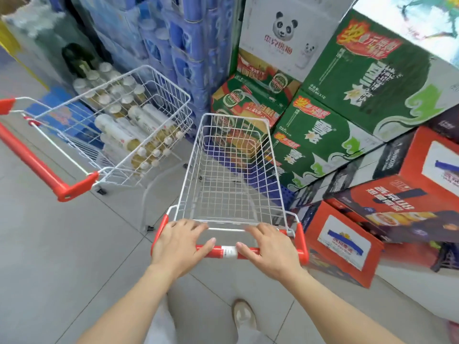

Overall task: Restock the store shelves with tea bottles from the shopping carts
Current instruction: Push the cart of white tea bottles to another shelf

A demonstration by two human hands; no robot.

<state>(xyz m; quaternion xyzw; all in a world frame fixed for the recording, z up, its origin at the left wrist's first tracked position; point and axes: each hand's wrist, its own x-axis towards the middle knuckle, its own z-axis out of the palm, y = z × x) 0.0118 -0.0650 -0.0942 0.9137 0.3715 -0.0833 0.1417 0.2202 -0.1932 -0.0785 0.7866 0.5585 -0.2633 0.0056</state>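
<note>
While the left hand [178, 244] and right hand [269, 247] both grip the handle [229, 252] of the empty cart [223, 194], its right side sits just beside the red cartons [342, 242]. A straight push likely clips them. The nose is near the green cartons [320, 145] too. Open floor [62, 256] is left only. The tea bottles [129, 135] lie in the second cart [171, 105], far left. Its push bar [37, 160] juts into that gap.

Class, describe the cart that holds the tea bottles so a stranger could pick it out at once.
Find the blue stacked packs at back left. Two white wire carts stand nearby. Pick the left cart, packed with tea bottles; the near cart is empty.
</note>
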